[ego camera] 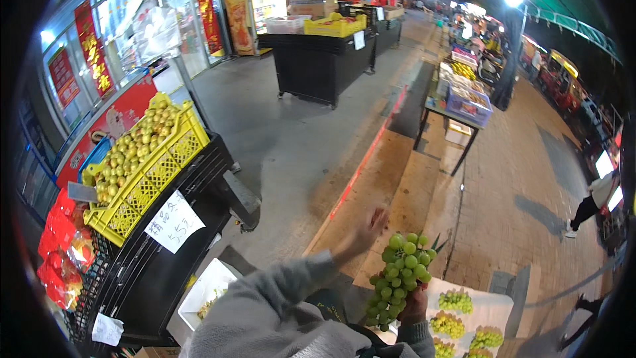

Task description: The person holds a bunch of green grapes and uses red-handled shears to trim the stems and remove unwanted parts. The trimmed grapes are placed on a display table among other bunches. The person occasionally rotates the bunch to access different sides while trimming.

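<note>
A large bunch of green grapes [400,278] hangs in front of me, held up by my right hand [415,303], whose fingers are partly hidden behind the fruit. To the upper left of the bunch, my left hand [376,223] is raised and blurred, apart from the grapes; whether its fingers hold anything small cannot be made out. Several smaller bunches of grapes [455,302] lie on a pale-covered table [502,303] at the lower right. On my left, a white foam box [186,303] contains some small green and brownish bits.
A yellow crate [171,179] of small round green fruit rests on a black stand [149,278] at left, beside red bags [59,268]. Ahead are a black display stand [308,67] and a table with a purple crate [464,109]. A person in dark trousers [584,211] is at right.
</note>
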Motion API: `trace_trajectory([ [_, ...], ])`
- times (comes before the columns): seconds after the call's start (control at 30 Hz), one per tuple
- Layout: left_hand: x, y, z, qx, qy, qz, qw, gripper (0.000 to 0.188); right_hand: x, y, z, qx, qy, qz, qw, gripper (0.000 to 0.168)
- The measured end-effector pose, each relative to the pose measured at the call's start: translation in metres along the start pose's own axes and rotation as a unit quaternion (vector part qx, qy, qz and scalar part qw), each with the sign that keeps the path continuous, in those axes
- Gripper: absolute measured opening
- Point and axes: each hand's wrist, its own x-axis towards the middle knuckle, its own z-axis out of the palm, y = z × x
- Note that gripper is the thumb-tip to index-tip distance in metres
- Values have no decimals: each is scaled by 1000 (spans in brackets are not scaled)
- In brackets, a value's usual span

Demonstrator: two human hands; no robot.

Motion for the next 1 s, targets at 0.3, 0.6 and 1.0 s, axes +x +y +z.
trace_trajectory([
  [0.3,-119,18,-55,-380,40,-129,915,84,73,51,97,-240,76,137,958,66],
  [0.6,-171,68,-186,-469,136,-62,870,92,120,138,288,-439,-54,201,874,64],
  [1.0,-248,170,-257,-514,287,-65,806,108,152,184,383,-481,-165,291,810,50],
])
